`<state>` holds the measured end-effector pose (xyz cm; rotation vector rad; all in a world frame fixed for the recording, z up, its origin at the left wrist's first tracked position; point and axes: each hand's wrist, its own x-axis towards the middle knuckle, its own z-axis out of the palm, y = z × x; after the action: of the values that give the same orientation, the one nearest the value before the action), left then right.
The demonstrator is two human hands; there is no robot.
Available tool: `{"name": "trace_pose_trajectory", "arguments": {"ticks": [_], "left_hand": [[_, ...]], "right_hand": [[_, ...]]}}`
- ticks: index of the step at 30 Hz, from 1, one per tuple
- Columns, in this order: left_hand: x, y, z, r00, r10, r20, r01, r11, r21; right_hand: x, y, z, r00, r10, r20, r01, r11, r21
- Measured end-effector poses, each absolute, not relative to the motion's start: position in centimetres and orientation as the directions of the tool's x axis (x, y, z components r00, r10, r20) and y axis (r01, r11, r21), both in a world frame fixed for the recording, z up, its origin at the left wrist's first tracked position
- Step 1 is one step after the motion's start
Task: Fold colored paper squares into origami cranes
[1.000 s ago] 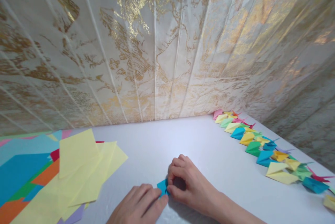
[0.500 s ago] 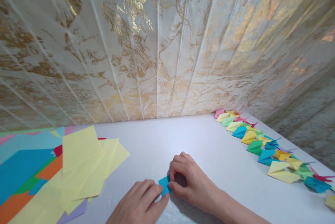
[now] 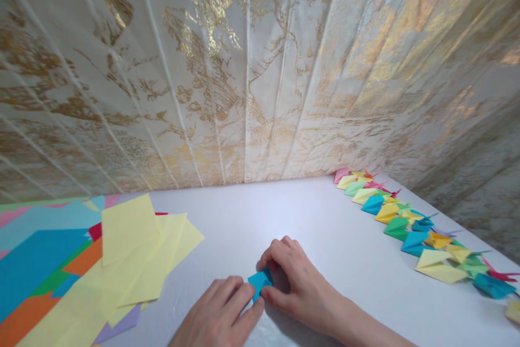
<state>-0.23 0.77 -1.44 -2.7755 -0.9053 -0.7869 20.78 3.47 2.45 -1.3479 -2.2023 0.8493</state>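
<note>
A small folded piece of blue paper [image 3: 260, 281] lies on the white table between my two hands. My left hand [image 3: 222, 308] pinches its near left corner between thumb and fingers. My right hand [image 3: 293, 280] is curled at its right side, thumb at the near edge and fingertips at the far edge. Part of the paper is hidden behind the fingers of both hands.
Loose yellow sheets [image 3: 146, 260] overlap blue paper [image 3: 32, 260], orange paper [image 3: 30, 317] and other coloured sheets on the left. Several folded paper cranes [image 3: 441, 266] line the table's [image 3: 252, 214] right edge. A gold-patterned curtain [image 3: 227, 92] hangs behind.
My right fingers have shifted slightly left onto the far edge of the blue paper, and more of the paper shows. The left hand has barely moved. The view has shifted a little.
</note>
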Motion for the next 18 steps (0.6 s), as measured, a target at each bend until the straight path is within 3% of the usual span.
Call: {"name": "trace_pose_trajectory", "arguments": {"ticks": [4, 14, 18], "left_hand": [[0.1, 1.1, -3.5, 0.629, 0.461, 0.626, 0.574, -0.818, 0.026], [0.0, 1.5, -4.3, 0.668, 0.382, 0.639, 0.56, -0.823, -0.094], [0.2, 0.7, -4.1, 0.673, 0.424, 0.606, 0.611, -0.78, -0.133]], "right_hand": [[21.1, 3.4, 2.5, -0.456, 0.89, 0.019, 0.63, 0.337, -0.7], [22.6, 4.0, 0.9, -0.396, 0.909, 0.13, 0.47, 0.322, -0.822], [22.6, 3.9, 1.1, -0.523, 0.8, 0.294, 0.458, 0.555, -0.694]]}}
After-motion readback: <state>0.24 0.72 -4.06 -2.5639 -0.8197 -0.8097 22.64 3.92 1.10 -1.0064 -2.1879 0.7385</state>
